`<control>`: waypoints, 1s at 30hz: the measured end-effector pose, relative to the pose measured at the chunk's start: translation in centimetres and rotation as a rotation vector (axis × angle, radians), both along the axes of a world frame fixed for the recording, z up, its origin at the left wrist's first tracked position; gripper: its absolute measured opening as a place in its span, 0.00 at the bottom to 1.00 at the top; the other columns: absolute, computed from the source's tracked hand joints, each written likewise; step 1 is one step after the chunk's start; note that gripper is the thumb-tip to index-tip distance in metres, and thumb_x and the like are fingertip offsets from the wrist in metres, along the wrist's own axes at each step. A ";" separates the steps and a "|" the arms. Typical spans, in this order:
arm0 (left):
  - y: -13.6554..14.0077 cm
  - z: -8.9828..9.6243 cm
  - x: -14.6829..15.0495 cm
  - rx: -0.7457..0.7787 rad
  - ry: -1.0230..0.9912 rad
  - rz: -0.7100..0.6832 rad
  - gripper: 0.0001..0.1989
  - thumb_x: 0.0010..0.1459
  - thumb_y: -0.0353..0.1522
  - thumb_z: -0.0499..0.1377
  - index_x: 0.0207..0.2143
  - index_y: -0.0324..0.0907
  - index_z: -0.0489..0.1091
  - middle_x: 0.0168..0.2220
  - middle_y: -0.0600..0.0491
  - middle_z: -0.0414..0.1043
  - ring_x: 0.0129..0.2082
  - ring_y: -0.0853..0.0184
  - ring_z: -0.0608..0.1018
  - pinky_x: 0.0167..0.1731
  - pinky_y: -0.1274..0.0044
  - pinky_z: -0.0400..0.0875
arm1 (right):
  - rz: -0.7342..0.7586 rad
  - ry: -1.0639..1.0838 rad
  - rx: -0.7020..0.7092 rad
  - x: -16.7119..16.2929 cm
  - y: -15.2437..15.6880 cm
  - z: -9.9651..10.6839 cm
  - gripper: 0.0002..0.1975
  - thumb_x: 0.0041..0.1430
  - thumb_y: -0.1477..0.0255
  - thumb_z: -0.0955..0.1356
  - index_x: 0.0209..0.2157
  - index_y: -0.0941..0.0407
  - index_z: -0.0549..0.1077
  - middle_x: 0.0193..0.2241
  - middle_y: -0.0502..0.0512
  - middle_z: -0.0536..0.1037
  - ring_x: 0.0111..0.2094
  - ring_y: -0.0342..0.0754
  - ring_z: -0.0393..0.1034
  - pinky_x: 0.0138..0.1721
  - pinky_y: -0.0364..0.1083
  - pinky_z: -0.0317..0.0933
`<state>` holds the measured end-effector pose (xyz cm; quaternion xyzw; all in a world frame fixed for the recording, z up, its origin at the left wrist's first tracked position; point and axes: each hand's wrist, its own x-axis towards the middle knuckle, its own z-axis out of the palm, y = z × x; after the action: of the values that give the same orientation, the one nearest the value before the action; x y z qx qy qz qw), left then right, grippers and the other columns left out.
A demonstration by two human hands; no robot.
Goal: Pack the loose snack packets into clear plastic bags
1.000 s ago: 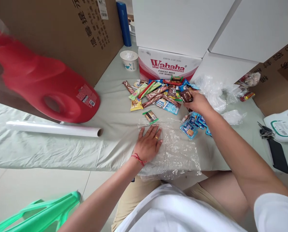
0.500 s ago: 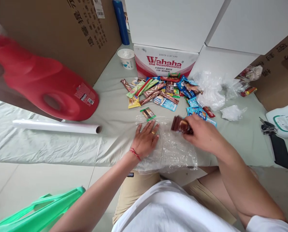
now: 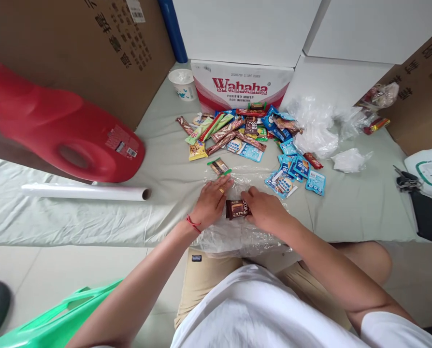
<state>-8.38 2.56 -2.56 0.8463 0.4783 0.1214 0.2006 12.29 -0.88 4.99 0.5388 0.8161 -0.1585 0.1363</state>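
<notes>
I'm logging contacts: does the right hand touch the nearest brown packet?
Touching: the head view shows the right hand holding the brown packet at one end.

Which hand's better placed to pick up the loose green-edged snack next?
Probably the left hand: it lies right beside the green-edged snack, with nothing visible in its grasp. The right hand is farther off and occupied with a brown snack.

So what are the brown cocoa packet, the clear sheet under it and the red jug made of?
The brown cocoa packet seems wrapped in printed plastic film, slightly shiny, though foil is possible. The clear sheet looks like thin, glossy plastic: it is see-through, wrinkled and full of glints. The red jug is probably hard plastic, smooth, with a moulded-in handle.
</notes>
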 end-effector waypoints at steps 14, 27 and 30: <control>-1.1 -1.4 -2.0 0.144 0.164 0.069 0.28 0.74 0.40 0.42 0.73 0.48 0.55 0.74 0.48 0.54 0.74 0.54 0.60 0.72 0.46 0.40 | -0.086 0.050 -0.003 0.9 0.3 -0.9 0.24 0.66 0.53 0.69 0.54 0.56 0.72 0.52 0.63 0.74 0.46 0.58 0.76 0.38 0.49 0.65; -1.2 -0.7 -1.7 0.116 0.135 0.085 0.28 0.73 0.39 0.43 0.73 0.50 0.55 0.74 0.49 0.54 0.74 0.54 0.59 0.72 0.45 0.35 | 0.001 0.057 0.017 1.0 1.3 -0.8 0.20 0.62 0.65 0.71 0.53 0.58 0.74 0.50 0.65 0.75 0.52 0.62 0.64 0.50 0.54 0.60; -1.3 -0.7 -1.7 0.114 0.142 0.078 0.28 0.74 0.40 0.41 0.73 0.49 0.55 0.74 0.49 0.53 0.74 0.54 0.58 0.72 0.45 0.33 | -0.008 0.069 0.029 1.9 1.5 -0.6 0.20 0.62 0.65 0.71 0.54 0.58 0.74 0.49 0.64 0.74 0.52 0.62 0.64 0.50 0.54 0.59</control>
<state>-10.12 1.29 -3.29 0.8436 0.5162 0.0959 0.1127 14.23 0.60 4.42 0.5383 0.8203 -0.1659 0.0995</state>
